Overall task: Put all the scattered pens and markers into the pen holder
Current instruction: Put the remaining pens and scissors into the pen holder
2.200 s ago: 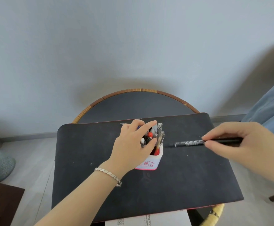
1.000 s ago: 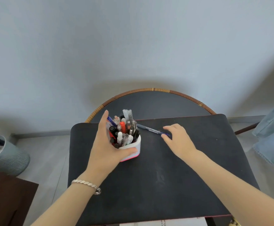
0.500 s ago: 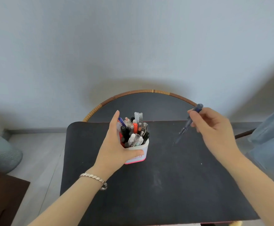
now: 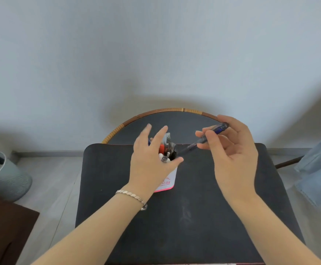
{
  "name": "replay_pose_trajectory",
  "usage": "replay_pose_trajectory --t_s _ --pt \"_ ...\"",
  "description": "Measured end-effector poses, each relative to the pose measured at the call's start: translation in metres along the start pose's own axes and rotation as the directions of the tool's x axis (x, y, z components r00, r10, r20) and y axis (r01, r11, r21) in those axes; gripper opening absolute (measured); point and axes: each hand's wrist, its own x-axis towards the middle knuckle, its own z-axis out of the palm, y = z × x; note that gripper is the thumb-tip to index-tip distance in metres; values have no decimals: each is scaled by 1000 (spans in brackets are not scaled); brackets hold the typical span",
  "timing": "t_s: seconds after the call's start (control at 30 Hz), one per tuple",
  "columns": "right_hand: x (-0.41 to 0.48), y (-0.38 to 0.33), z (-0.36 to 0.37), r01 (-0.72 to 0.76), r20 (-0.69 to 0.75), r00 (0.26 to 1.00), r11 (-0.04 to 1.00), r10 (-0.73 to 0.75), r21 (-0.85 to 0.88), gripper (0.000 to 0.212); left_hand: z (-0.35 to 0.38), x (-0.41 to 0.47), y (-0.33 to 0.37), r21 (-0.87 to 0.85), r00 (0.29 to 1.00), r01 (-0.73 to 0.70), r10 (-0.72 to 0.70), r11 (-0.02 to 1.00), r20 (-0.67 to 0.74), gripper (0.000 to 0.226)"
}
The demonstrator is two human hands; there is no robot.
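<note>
- The right hand has carried the slim dark-blue plastic pen from out at the side, where it hung half a second ago, to just beside the holder's mouth; its lower tip now slants down toward the crowded opening.
- Its fingers are clamped on the pen near mid-barrel, thumb against forefinger, the other fingers curled loosely behind.
- A second ago this pen lay flat on the black mat-covered tabletop beside the holder; no loose pen shows on the mat now, so this looks like the last one.
- The left hand, which gripped the white, pink-based pen holder at its side half a second ago, has loosened: its fingers are spread apart above and around the rim, thumb at the right edge, seemingly making room among the standing pens. Whether the palm still touches the holder cannot be told.
- The holder stands near the middle of the tabletop, already packed; the tip is not yet inside, so the drop-in remains.
</note>
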Motion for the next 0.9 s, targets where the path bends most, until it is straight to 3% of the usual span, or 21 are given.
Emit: replay_pose_trajectory --t_s 0.13,0.37,0.47,0.53,0.6,0.77,0.9 --pt "2 1 0 54 -19 998 998 -54 9 34 -1 2 -11 -161 998 15 -25 987 -59 38" --pt "-2 16 8 125 126 987 973 -102 -194 45 -3 -1 -11 -135 999 -7 2 991 -42 34" --pt "-11 36 15 121 211 976 951 -61 -283 33 -2 -2 -11 -141 1000 -5 0 990 -31 34" --pt "-17 54 20 201 259 960 909 -108 -366 26 -5 -3 -10 -197 1000 16 -14 980 12 36" --pt "-23 71 22 304 331 932 812 -146 -498 29 -10 -8 -14 -290 997 40 -19 956 75 43" --pt "-22 76 22 317 369 926 692 -78 -649 40 -11 -40 -28 -384 977 164 -97 909 189 96" --pt "-4 54 12 202 532 837 831 128 -518 34 15 -48 -21 -407 956 292 -258 866 137 123"
